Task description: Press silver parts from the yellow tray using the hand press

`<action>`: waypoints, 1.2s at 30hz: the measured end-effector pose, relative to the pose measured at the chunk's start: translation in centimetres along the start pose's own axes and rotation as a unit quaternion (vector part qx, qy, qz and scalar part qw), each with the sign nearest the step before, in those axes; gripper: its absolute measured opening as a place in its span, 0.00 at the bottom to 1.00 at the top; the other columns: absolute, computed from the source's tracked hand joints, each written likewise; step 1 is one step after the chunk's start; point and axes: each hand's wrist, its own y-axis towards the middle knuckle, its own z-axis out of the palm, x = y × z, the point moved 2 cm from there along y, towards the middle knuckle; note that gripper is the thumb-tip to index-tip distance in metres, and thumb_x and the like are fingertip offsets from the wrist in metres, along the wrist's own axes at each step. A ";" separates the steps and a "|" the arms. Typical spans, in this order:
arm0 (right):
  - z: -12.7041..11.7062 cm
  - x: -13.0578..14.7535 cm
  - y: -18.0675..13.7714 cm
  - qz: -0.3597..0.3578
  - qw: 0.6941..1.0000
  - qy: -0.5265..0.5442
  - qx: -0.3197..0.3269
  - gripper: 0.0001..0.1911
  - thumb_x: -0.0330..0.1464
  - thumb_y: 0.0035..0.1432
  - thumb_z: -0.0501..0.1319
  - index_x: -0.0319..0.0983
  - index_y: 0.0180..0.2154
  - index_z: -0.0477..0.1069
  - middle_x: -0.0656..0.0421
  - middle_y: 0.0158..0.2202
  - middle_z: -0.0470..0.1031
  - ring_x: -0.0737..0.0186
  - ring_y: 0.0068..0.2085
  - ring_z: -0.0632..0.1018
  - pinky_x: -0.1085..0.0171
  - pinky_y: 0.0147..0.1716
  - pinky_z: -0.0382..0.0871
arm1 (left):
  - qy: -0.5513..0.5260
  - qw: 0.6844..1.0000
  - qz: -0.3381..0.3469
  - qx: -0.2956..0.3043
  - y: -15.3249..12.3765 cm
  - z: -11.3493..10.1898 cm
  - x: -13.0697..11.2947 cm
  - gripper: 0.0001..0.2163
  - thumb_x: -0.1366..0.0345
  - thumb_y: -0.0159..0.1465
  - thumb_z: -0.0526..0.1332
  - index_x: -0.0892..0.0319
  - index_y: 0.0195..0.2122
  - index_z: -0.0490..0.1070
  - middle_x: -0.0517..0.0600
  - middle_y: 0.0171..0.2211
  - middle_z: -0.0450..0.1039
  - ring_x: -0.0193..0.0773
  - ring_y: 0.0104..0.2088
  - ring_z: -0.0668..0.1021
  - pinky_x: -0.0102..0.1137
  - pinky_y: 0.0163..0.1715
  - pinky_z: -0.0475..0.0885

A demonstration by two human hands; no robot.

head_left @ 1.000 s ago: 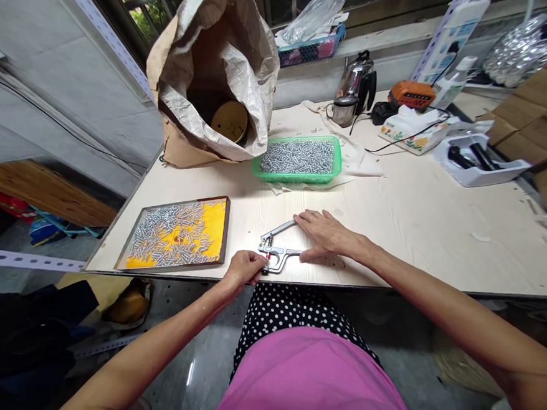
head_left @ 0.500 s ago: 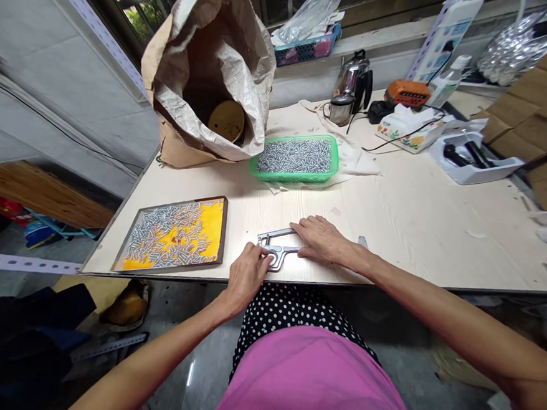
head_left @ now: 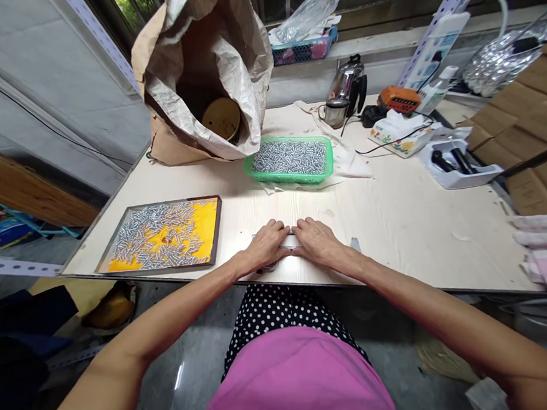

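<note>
On the table near its front edge lies a silver metal hand tool (head_left: 290, 241), mostly hidden under my hands. My left hand (head_left: 267, 245) is closed over the tool's left part, covering the spring and the ring-shaped end. My right hand (head_left: 316, 242) grips its right end, fingers curled over the bar. Only a short stretch of metal shows between the two hands. To the left, a shallow dark-rimmed tray (head_left: 216, 232) with a yellow bottom holds many small silver screws or rivets (head_left: 152, 234). A green plastic basket (head_left: 328, 171) full of similar pieces stands beyond the hands.
A large paper-and-woven sack (head_left: 166, 138) stands open at the back left, a round yellow container inside. Along the back right are a metal kettle (head_left: 345, 85), a cup, an orange battery pack (head_left: 399, 99), a tissue pack and a white tray (head_left: 472, 179). Cardboard (head_left: 541, 124) borders the right.
My left hand has moved right and forward, from the tool's ring-shaped end to over its body, close to my right hand. The tool is now largely covered. The view has shifted slightly.
</note>
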 end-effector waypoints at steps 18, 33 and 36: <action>1.4 -3.6 0.9 -0.101 0.989 0.067 -0.083 0.27 0.49 0.61 0.60 0.33 0.49 0.72 0.47 0.43 0.72 0.51 0.44 0.70 0.58 0.44 0.62 | -0.022 0.992 -0.044 -0.116 -1.6 1.9 -0.9 0.15 0.63 0.67 0.59 0.64 0.52 0.68 0.61 0.57 0.67 0.50 0.57 0.69 0.44 0.56 0.66; -0.6 0.3 5.6 -0.097 0.993 -0.001 -0.068 0.10 0.31 0.64 0.58 0.40 0.44 0.76 0.53 0.44 0.74 0.55 0.45 0.70 0.61 0.39 0.57 | -0.129 0.979 0.023 -0.157 -3.4 5.2 -5.3 0.21 0.58 0.66 0.61 0.64 0.56 0.66 0.62 0.59 0.67 0.54 0.63 0.65 0.51 0.63 0.59; 0.1 4.8 5.3 -0.218 0.975 0.008 -0.038 0.08 0.33 0.62 0.60 0.42 0.40 0.77 0.53 0.42 0.72 0.56 0.44 0.68 0.61 0.38 0.58 | -0.143 0.978 0.024 -0.152 -4.3 5.4 -5.9 0.18 0.59 0.66 0.59 0.65 0.52 0.69 0.62 0.51 0.73 0.52 0.54 0.73 0.47 0.55 0.68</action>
